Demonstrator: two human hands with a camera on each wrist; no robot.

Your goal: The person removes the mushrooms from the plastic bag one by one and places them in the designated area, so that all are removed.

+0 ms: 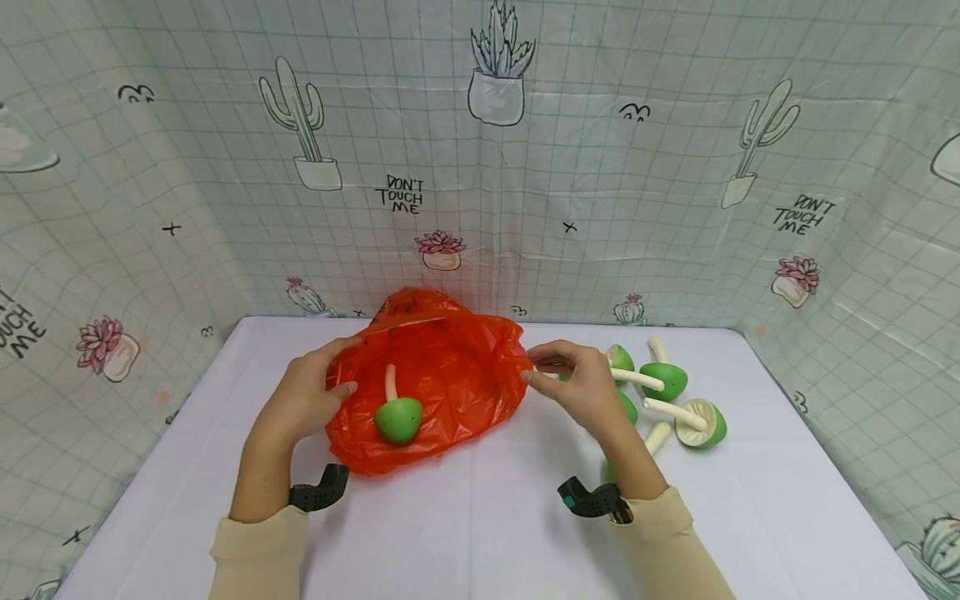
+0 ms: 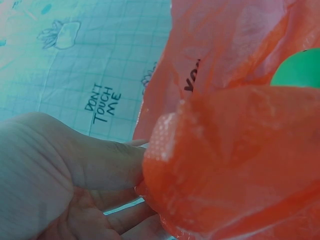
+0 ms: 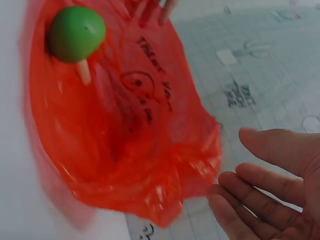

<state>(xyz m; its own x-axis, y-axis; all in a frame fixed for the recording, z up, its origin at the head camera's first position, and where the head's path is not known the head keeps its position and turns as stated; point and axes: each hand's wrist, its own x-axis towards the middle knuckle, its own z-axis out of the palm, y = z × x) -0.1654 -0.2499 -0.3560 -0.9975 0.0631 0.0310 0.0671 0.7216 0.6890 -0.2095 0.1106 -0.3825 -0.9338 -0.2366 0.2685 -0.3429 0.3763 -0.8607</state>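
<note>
A red plastic bag (image 1: 457, 383) with black print lies spread on the white table, its mouth facing me. One toy mushroom (image 1: 399, 421) with a green cap and pale stem is at the bag's mouth, stem pointing away. My left hand (image 1: 311, 387) pinches the bag's left edge between thumb and fingers; in the left wrist view folds of red plastic hide the fingertips. At the bag's right side is my right hand (image 1: 577, 379). The right wrist view shows its fingers (image 3: 255, 197) spread and loosely bent, with nothing between them and thumb.
Several more green-capped mushrooms (image 1: 663, 381) lie in a loose group on the table's right, some partly behind my right hand and forearm. A cloth (image 1: 480, 208) with a grid and cactus drawings rises behind the table (image 1: 480, 533) and along both sides.
</note>
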